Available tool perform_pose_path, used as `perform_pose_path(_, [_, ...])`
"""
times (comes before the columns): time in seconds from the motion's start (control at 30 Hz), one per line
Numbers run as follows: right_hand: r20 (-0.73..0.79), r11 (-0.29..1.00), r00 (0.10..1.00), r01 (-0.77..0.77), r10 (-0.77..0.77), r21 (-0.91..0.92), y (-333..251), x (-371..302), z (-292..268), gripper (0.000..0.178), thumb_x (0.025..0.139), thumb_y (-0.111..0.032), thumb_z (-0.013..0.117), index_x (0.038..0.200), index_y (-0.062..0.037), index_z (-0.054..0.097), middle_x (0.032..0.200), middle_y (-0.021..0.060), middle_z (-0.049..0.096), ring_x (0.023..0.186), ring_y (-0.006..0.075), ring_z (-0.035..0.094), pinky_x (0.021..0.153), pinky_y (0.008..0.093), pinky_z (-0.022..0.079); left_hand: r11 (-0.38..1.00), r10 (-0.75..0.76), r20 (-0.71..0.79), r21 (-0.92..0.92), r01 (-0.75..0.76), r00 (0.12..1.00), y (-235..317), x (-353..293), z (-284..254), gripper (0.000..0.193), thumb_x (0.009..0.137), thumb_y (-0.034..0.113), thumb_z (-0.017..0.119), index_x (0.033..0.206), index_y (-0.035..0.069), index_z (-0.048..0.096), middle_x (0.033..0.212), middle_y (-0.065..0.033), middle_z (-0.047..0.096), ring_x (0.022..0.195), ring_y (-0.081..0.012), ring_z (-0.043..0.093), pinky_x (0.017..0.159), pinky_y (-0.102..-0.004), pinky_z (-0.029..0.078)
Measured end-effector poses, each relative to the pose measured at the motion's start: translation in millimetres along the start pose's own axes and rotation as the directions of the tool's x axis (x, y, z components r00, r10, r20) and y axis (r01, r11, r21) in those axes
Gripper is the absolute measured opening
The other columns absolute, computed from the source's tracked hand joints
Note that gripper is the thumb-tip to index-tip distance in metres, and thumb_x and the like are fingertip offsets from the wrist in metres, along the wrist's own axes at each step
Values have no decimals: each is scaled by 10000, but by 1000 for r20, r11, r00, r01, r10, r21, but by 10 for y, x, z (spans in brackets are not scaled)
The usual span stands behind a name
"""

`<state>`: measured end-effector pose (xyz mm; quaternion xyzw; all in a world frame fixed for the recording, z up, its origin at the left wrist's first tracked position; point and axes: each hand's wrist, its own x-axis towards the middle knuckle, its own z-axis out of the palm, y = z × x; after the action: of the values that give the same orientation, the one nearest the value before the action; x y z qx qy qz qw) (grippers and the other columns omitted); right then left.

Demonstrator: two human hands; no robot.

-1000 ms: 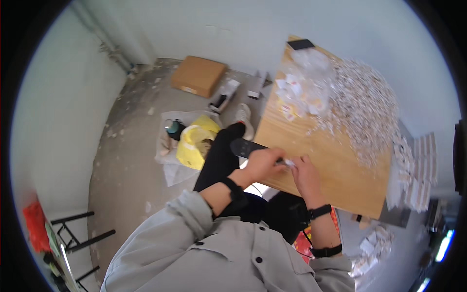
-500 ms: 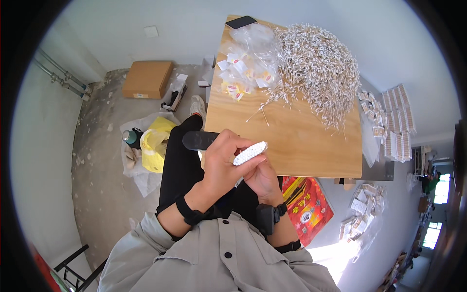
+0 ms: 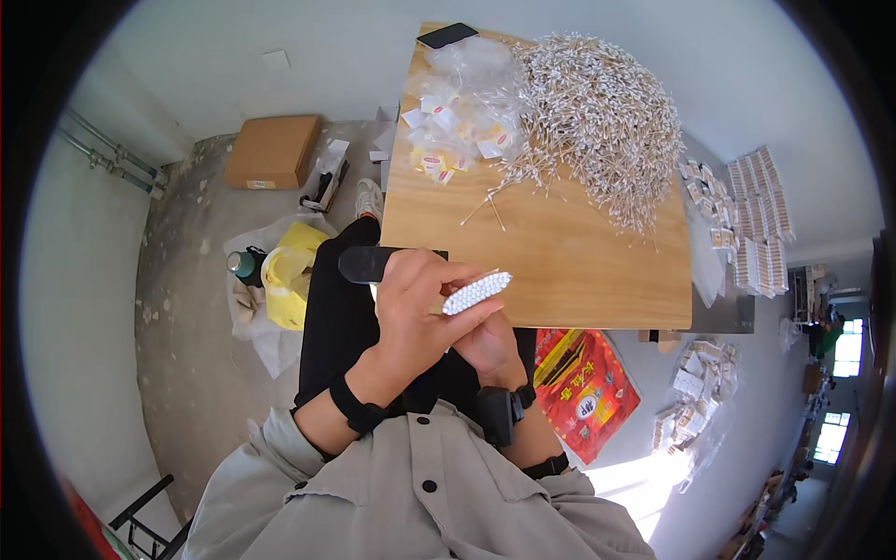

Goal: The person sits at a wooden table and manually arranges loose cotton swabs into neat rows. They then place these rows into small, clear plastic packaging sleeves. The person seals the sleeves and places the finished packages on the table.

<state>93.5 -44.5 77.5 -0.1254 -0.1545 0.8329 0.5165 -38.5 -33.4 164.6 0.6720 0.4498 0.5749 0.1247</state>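
Observation:
A flat, tight bundle of cotton swabs point(image 3: 478, 293) shows its white tips upward in front of my chest, just off the table's near edge. My left hand point(image 3: 411, 308) grips it, thumb on the near side and fingers curled over the far side. Below and to the right, my right hand point(image 3: 491, 347) is closed around the lower part of the bundle; most of its fingers are hidden behind the left hand. A big loose heap of cotton swabs point(image 3: 602, 121) covers the far right of the wooden table point(image 3: 560, 271). A few stray swabs point(image 3: 495, 205) lie at its left edge.
Clear plastic bags with small printed cards point(image 3: 457, 121) and a phone point(image 3: 448, 35) lie at the table's far left. Stacked swab packs point(image 3: 761, 224) stand to the right. A red printed bag point(image 3: 588, 397), a yellow bag point(image 3: 289, 280) and a cardboard box point(image 3: 273, 152) are on the floor.
The view has shifted slightly, so the table sits a little higher and further left. Both hands keep their hold on the swab bundle, with hardly any change in grip.

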Motion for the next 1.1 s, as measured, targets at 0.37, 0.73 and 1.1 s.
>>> perform_pose_path(0.37, [-52, 1000, 998, -18, 19, 13, 77, -6, -42, 403, 1018, -302, 527, 1373, -130, 447, 1290, 39, 563, 1205, 180, 556, 1044, 352, 458, 999, 22, 54, 39, -24, 998, -29, -8, -47, 239, 681, 157, 854, 820, 95, 670, 734, -37, 588, 691, -232, 546, 752, -351, 397])
perform_pose_path(0.73, [15, 999, 999, -42, 42, 10, 98, -18, -229, 467, 1004, -339, 547, 1398, -122, 421, 1347, 49, 531, 1242, 192, 534, 1053, 357, 452, 999, -18, 72, 51, 14, 997, -6, -2, -4, 225, 688, 150, 851, 840, 103, 692, 753, -28, 617, 726, -205, 588, 892, -396, 405])
perform_pose_path(1.1, [-153, 995, 986, -82, 72, -61, 137, 8, -26, 390, 999, -263, 574, 1347, -119, 474, 1178, 23, 609, 972, 116, 622, 814, 265, 518, 996, -63, 125, 68, 55, 990, -48, 15, -46, 180, 734, 137, 811, 851, 85, 684, 756, -34, 615, 753, -218, 588, 992, -444, 372])
